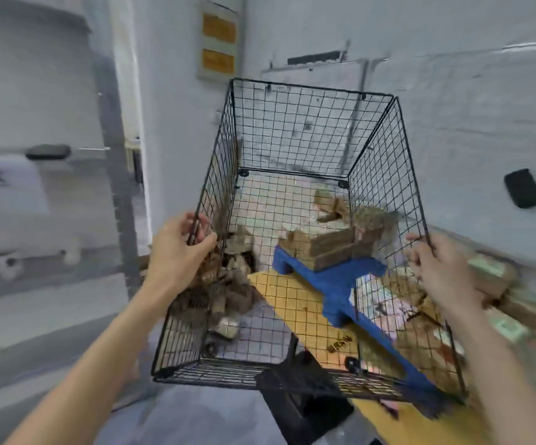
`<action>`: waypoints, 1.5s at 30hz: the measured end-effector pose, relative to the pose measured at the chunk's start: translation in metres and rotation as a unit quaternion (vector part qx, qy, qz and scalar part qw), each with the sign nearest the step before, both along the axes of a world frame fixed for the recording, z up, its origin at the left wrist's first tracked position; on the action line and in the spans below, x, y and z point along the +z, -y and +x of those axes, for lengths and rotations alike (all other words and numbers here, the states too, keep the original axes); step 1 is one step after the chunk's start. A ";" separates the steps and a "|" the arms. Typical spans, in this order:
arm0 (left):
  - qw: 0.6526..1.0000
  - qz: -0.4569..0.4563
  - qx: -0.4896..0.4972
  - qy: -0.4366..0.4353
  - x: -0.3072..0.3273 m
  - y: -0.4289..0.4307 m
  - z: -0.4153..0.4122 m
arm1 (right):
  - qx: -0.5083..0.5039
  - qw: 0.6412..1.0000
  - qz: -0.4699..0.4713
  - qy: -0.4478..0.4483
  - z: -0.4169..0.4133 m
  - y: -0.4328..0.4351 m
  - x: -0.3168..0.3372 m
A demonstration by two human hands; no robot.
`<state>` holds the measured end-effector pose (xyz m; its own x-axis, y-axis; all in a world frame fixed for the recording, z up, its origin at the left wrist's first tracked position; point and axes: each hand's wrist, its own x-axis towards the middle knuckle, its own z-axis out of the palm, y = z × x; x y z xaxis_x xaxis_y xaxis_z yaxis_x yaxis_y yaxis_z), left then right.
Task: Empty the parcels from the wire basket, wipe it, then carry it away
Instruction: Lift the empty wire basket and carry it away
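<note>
1. Wire basket [295, 133]: black mesh, open top, centre of frame, held up in the air between my two hands and tipped away from me. The far panel stands against the pale wall.
2. Left hand [179, 244]: centre-left of frame. Its fingers [200, 224] are curled over the top wire of the left side panel at the near corner. Firm grip, nothing else held.
3. Right hand [443, 268]: centre-right, closed round the top wire of the right side panel at its near corner.
4. Parcels [334, 245]: brown cardboard bundles seen through the mesh floor, sitting on a blue pallet [337, 281]. More are heaped at lower left behind the left panel and at right outside the basket. With the blur I cannot tell whether any lie inside it. Pale labels on the right-hand ones are unreadable.
5. Yellow surface [292, 303] shows under the pallet through the mesh.
6. A dark object [302, 380] sits at bottom centre, in front of the near panel; I cannot tell what it is.
7. Wall panel [218, 43], upper centre: two orange labels, text too blurred to read.
8. Black box [523, 187] on the wall, right of frame.
</note>
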<state>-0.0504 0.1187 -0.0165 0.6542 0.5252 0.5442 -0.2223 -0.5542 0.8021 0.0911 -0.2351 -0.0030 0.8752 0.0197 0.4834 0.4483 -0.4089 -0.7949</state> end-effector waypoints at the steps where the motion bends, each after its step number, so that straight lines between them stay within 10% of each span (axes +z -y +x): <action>1: 1.000 -0.002 0.015 -0.002 -0.004 -0.004 -0.004 | 0.016 1.000 -0.001 -0.008 0.011 -0.009 -0.004; 21: 0.917 -0.082 0.381 -0.086 -0.091 0.000 -0.179 | 0.392 0.910 -0.078 -0.112 0.039 -0.227 -0.100; 45: 0.636 -0.178 0.746 -0.085 -0.158 -0.107 -0.570 | 0.753 0.614 -0.201 -0.127 -0.390 -0.660 -0.181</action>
<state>-0.6204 0.2256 -0.1746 -0.6829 0.7011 0.2051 0.4453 0.1769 0.8777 -0.2992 0.4245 -0.1836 -0.2356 0.9715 0.0262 0.4404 0.1308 -0.8882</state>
